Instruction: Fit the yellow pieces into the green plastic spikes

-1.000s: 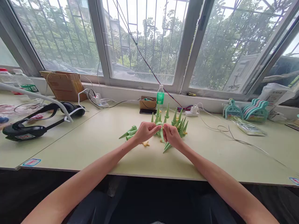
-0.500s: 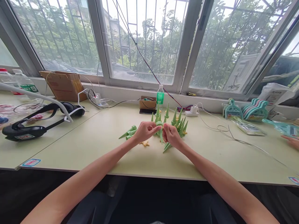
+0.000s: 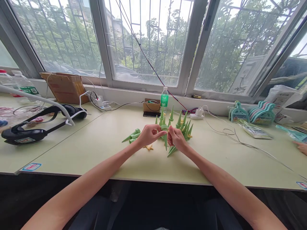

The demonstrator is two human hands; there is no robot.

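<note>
My left hand (image 3: pixel 150 134) pinches the collar of a light green plastic watering spike (image 3: pixel 165 142), whose tip points down. Close against it, my right hand (image 3: pixel 176 138) has thumb and forefinger pressed together at the collar's side, on what looks like a small yellow piece, mostly covered by the fingers. Behind and right of my hands, several green spikes (image 3: pixel 179 120) stand upright with yellow bits among them. Another spike (image 3: pixel 172 151) lies below my right hand. Loose green spikes (image 3: pixel 132 135) rest left of my left hand, and yellow star-shaped pieces (image 3: pixel 149 147) lie on the table nearby.
A green-labelled bottle (image 3: pixel 164 97), a small cardboard box (image 3: pixel 151 104) and a dark phone (image 3: pixel 151 114) stand or lie at the back. Left is a black headset (image 3: pixel 26 134) with a white cable. Right are pastel hangers (image 3: pixel 262 112), cables, and another person's hand (image 3: pixel 301 147).
My hands stay nearly in place, with the held spike hanging slightly lower and straighter between them. At far right, the other person's hand and a blue hanger have shifted right.
</note>
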